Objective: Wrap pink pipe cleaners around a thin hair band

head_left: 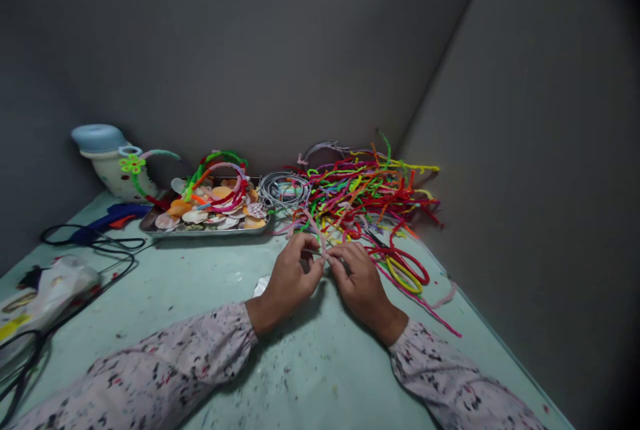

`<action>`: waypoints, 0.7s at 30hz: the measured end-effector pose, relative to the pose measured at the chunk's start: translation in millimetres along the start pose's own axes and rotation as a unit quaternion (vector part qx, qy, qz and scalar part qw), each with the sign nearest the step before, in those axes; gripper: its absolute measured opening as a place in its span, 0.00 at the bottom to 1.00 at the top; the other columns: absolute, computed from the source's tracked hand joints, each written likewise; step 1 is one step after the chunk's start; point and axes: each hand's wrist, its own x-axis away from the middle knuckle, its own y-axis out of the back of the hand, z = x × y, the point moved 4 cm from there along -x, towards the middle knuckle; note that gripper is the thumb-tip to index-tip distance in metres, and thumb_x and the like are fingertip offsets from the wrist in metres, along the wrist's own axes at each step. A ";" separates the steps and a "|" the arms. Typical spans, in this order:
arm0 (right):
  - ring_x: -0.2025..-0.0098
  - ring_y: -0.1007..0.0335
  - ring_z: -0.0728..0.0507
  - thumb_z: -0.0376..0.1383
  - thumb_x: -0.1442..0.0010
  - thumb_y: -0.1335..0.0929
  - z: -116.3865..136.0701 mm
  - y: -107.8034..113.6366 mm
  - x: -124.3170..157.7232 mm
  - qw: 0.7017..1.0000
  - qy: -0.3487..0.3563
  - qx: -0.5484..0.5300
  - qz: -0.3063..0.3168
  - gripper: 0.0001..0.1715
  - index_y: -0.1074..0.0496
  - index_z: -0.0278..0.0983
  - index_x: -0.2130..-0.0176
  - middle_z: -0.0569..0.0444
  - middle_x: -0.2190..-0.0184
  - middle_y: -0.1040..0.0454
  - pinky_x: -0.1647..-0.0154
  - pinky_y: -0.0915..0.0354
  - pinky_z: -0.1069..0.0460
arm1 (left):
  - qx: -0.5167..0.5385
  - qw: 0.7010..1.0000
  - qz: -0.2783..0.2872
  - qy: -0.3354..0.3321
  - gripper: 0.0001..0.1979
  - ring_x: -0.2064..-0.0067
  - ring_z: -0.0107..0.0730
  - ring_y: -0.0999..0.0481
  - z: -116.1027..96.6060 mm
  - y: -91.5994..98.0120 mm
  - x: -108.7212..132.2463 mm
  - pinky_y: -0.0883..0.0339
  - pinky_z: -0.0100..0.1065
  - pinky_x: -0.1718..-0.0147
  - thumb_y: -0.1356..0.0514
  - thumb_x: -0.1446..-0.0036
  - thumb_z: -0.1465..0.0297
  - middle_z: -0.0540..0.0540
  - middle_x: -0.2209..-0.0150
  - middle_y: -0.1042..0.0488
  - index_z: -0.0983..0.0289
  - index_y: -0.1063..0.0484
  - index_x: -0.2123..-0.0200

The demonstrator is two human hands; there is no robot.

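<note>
Both my hands meet at the middle of the pale green table (210,283). My left hand (290,280) and my right hand (359,283) each pinch a thin pale pink pipe cleaner (316,230) between thumb and fingertips, the fingertips nearly touching. The strand runs up from the pinch toward a big heap of coloured pipe cleaners (363,193) lying just beyond my hands. Red and yellow loops (405,270) lie right of my right hand.
A metal tray (210,230) of seashells with bent pipe cleaners stands at the back left. A coil of grey wire (285,189) lies next to it. A blue glue gun (107,220) with black cable, a white jar (113,160) and a plastic bag (45,290) sit at the left. Grey walls enclose the corner.
</note>
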 end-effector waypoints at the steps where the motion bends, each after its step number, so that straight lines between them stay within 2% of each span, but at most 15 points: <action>1: 0.58 0.34 0.41 0.32 0.36 0.38 -0.2 -0.2 0.1 1.000 -0.002 -0.001 0.001 0.08 0.29 0.39 0.60 0.50 0.63 0.27 0.56 0.37 0.45 | -0.016 1.000 0.000 -0.020 0.06 0.63 0.29 0.31 -1.6 0.1 0.2 0.36 0.30 0.63 0.44 0.46 0.75 0.53 0.63 0.32 0.63 0.35 0.63; 5: 0.58 0.34 0.41 0.32 0.36 0.38 1.2 0.0 -0.2 1.000 0.000 -0.008 0.000 0.08 0.29 0.39 0.60 0.51 0.63 0.27 0.56 0.37 0.45 | -0.058 0.996 0.008 -0.061 0.06 0.62 0.31 0.33 -3.3 -0.9 0.6 0.36 0.32 0.62 0.45 0.46 0.78 0.53 0.64 0.32 0.63 0.32 0.65; 14: 0.58 0.34 0.42 0.31 0.36 0.37 1.4 1.4 -0.5 1.000 -0.003 -0.003 0.004 0.09 0.29 0.39 0.59 0.51 0.62 0.27 0.56 0.37 0.45 | -0.064 0.996 0.017 -0.067 0.08 0.60 0.33 0.31 -2.9 0.7 -0.7 0.35 0.34 0.59 0.44 0.44 0.77 0.54 0.63 0.30 0.62 0.27 0.63; 21: 0.58 0.34 0.42 0.31 0.36 0.37 0.9 1.0 -0.9 1.000 0.000 -0.003 -0.003 0.08 0.29 0.38 0.58 0.51 0.62 0.27 0.56 0.37 0.46 | -0.073 0.994 0.003 -0.081 0.08 0.58 0.34 0.30 1.0 0.3 -0.9 0.33 0.35 0.58 0.42 0.42 0.76 0.54 0.63 0.29 0.62 0.27 0.61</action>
